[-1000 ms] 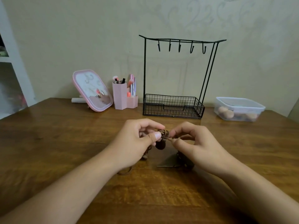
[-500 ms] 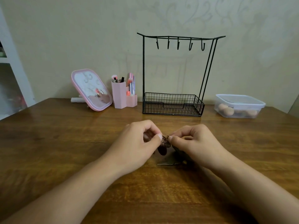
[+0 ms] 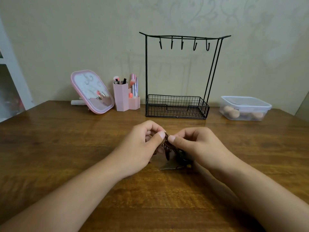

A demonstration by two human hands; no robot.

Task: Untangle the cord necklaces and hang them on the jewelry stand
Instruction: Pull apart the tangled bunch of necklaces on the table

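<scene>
Dim warm indoor light, soft shadows under the forearms, wide-angle bending at edges, slightly soft detail

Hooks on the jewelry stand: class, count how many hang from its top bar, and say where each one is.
5. All hang in a row from the stand's top bar: far left, left of middle, middle, right of middle, far right. All bare; none seem hidden.

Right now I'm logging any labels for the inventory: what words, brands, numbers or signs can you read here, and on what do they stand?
None can be read.
Clear lidded container: no label shows.
Pink organiser and the tubes in it: any print too small to read.
Pink-framed mirror: reflections only, no text.
Black wire jewelry stand, cord necklaces pinched between the hands, wall pattern: no lettering.
</scene>
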